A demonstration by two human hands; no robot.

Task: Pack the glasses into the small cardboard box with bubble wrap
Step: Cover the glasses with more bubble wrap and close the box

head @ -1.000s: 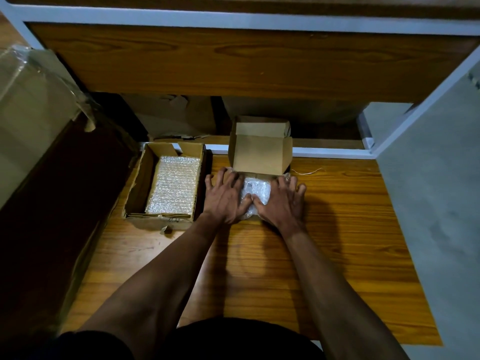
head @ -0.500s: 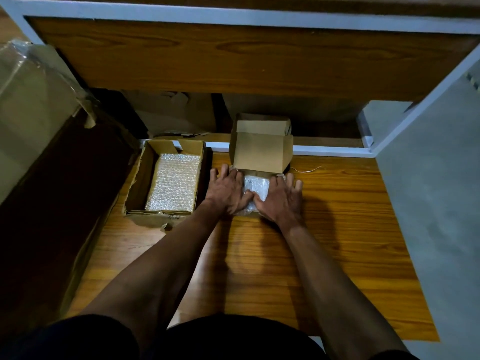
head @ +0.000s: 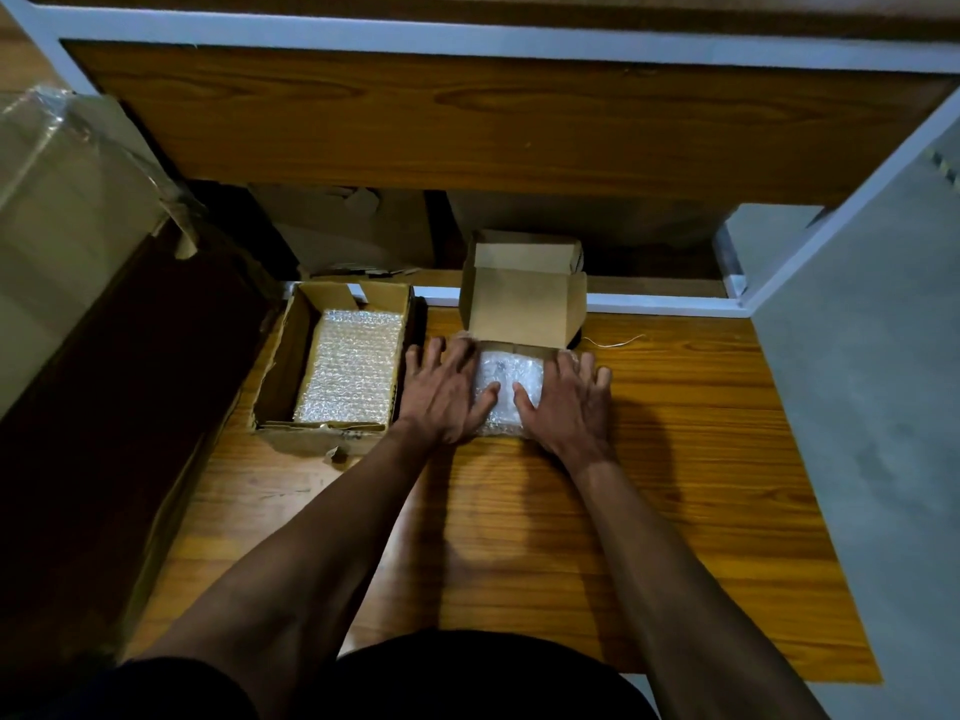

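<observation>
A bubble-wrapped bundle [head: 508, 379] lies at the near side of the small cardboard box [head: 524, 309], whose lid stands open behind it. The bundle's far end touches the box's front edge. My left hand [head: 444, 394] presses against the bundle's left side and my right hand [head: 569, 402] against its right side. Fingers are spread and both thumbs rest on top of the wrap. The glasses themselves are hidden inside the wrap.
A larger open cardboard box [head: 280, 366] stands to the left, holding a stack of bubble wrap sheets [head: 353, 371]. A big plastic-covered carton [head: 62, 226] fills the far left. A wooden shelf board [head: 467, 122] overhangs behind. The wooden tabletop [head: 675, 459] ends at the right.
Both hands have slid the wrapped bundle away from me, up to the small box. The thumbs have come closer together on top of it.
</observation>
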